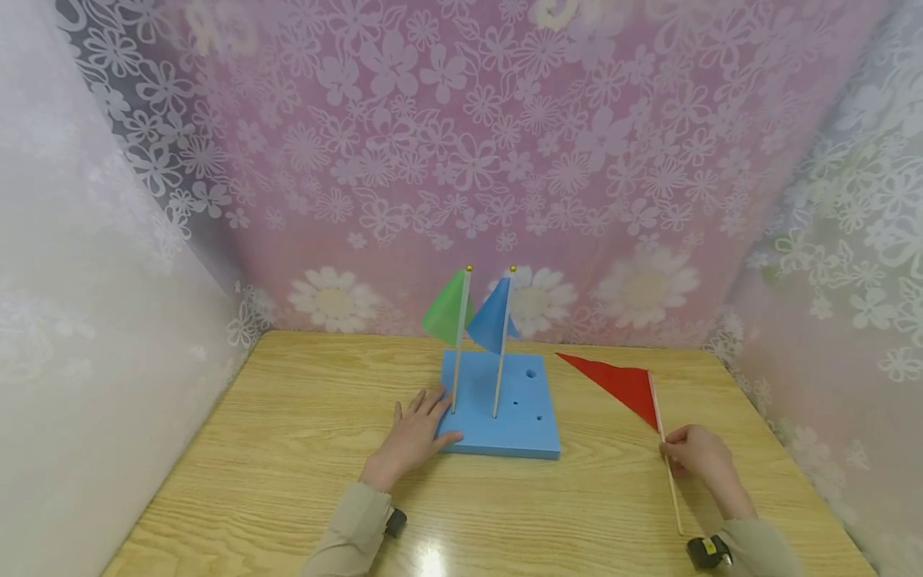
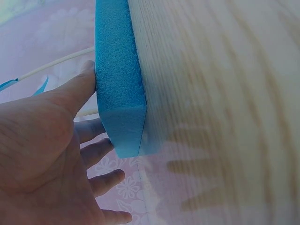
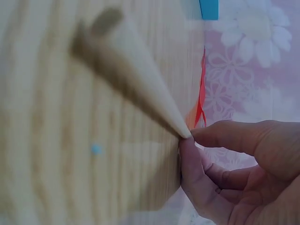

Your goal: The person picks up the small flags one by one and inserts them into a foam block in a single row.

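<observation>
A blue foam block (image 1: 505, 439) lies flat on the table with several holes in its top. Two pennants on thin sticks stand in it, a green flag (image 1: 443, 312) on the left and a blue flag (image 1: 489, 319) to its right. My left hand (image 1: 409, 439) rests on the block's left edge, fingers spread; the left wrist view shows the thumb against the block's side. On the right, my right hand (image 1: 701, 458) pinches the wooden stick (image 3: 145, 70) of a red flag (image 1: 626, 389) between thumb and index finger. The red flag is low over the table, its tip pointing left.
The wood-grain table (image 1: 288, 449) carries the block near its back edge. Flowered pink cloth (image 1: 433, 160) hangs behind it, with pale cloth walls on both sides. A small blue speck (image 3: 96, 149) lies on the table below the right hand.
</observation>
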`<state>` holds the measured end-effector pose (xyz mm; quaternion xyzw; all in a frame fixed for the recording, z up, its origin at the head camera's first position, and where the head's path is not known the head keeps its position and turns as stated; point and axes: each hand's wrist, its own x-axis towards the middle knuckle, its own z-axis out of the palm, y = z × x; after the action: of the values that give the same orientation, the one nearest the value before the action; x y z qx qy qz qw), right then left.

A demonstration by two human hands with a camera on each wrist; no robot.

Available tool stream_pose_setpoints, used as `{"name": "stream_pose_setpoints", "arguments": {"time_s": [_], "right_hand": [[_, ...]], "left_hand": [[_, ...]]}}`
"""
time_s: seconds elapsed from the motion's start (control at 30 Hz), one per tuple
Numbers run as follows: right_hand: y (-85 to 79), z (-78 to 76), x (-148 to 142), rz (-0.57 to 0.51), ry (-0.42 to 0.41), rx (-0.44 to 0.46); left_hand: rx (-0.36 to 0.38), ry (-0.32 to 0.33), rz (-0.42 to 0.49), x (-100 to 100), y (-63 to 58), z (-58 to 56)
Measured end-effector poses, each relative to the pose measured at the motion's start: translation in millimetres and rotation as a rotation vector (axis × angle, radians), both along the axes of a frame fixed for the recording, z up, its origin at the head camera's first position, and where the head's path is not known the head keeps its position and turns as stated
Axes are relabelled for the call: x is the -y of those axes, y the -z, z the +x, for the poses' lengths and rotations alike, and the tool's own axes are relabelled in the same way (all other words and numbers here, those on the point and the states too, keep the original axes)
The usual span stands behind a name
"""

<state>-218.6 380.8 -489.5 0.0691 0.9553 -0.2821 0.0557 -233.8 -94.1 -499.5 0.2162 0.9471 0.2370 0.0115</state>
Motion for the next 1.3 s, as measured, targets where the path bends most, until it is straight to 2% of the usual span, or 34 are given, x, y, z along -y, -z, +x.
{"name": "stream_pose_setpoints", "arguments": {"time_s": [0.4, 0.73, 0.9, 1.07, 1.3], "right_hand": [[-4.5, 4.2, 9.3, 0.048, 0.005, -0.021], [-8.6, 4.8, 14.4, 0.100, -0.038, -0.028], [-7.6, 6.3, 13.4, 0.086, -0.032, -0.030], [-12.1, 4.9, 14.5, 0.073, -0.018, -0.077], [-19.5, 3.0, 21.7, -0.064, 0.000, -0.132]], "left_hand": [[0.000, -0.003, -0.015, -0.3, 1.3, -0.7], [-0.005, 0.002, -0.006, 0.5, -0.5, 0.4], [-0.004, 0.005, -0.011, -0.2, -0.7, 0.4], [-0.005, 0.004, -0.009, -0.3, -2.1, 0.6], [0.000, 0.003, 0.000, -0.7, -3.3, 1.3]]}}
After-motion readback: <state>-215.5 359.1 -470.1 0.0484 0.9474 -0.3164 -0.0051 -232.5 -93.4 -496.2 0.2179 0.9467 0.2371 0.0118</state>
